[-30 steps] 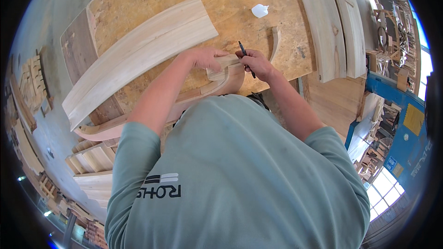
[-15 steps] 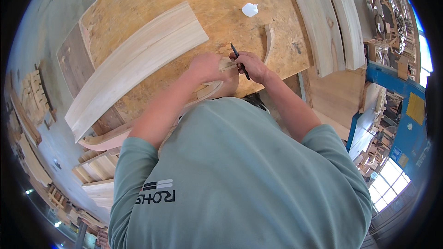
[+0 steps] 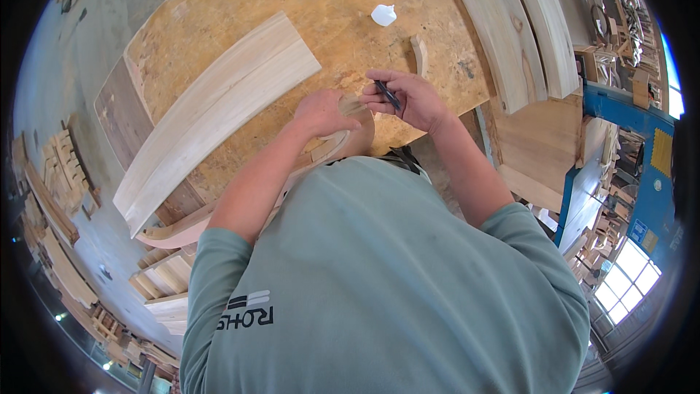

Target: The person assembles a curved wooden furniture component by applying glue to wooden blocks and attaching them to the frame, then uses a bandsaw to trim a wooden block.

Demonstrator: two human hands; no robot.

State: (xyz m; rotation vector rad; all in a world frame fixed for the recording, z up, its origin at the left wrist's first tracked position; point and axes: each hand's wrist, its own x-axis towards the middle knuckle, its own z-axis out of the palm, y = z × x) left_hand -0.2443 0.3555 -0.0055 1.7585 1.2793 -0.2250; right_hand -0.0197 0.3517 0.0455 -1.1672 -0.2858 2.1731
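My right hand (image 3: 415, 101) holds a black pen (image 3: 388, 95), gripped between the fingers with the hand turned partly palm up. My left hand (image 3: 321, 111) grips a small wooden piece (image 3: 351, 106), thumb on its near side; most of its fingers are hidden. Both hands are close together above a curved wooden part (image 3: 334, 147) at the workbench's near edge, partly covered by my left forearm and shirt. A wide, curved pale board (image 3: 219, 102) lies on the bench to the left of my left hand.
The plywood workbench top (image 3: 328, 0) carries a small white object (image 3: 383, 15) and a small curved wood offcut (image 3: 419, 57). Two long boards (image 3: 503, 22) lie along the right side. A blue machine frame (image 3: 642, 175) stands farther right. Stacked wood pieces (image 3: 164, 273) sit at lower left.
My right hand has opened out and turned palm up, the pen tilting back in its fingers and away from the small wooden piece. My left hand stays on that piece. The view has shifted slightly.
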